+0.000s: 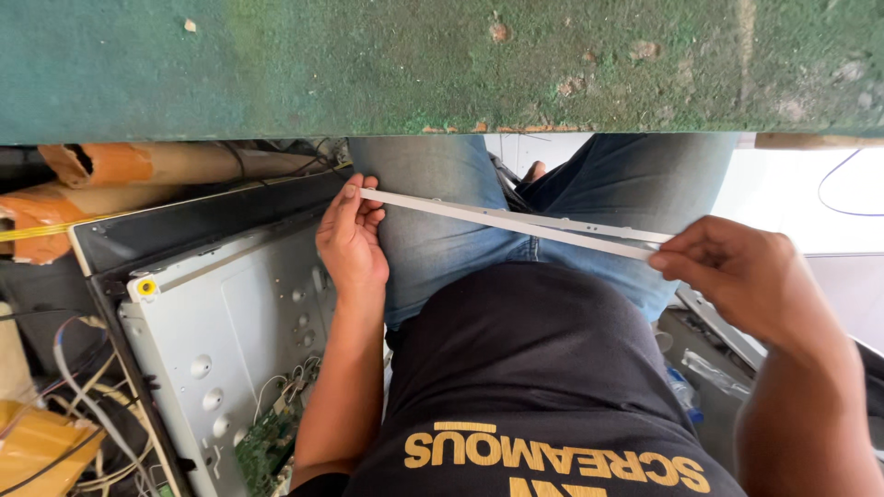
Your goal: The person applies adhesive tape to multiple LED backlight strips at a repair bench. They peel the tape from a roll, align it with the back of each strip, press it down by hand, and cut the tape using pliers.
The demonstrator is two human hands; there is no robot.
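Note:
I hold a long, thin white strip (pixel 511 221) across my lap, over my blue jeans. My left hand (pixel 350 241) pinches its left end between thumb and fingers. At the right end, my right hand (pixel 737 276) grips the strip with the fingertips. A second, similar strip seems to lie along it toward the right end. The strip slopes slightly down from left to right.
A green worn tabletop (pixel 442 64) fills the upper view. To my left leans a grey metal panel back (pixel 230 331) with a green circuit board (pixel 267 442) and loose wires. Orange cardboard tubes (pixel 138 166) lie behind it. More flat panel parts (pixel 718 331) sit at my right.

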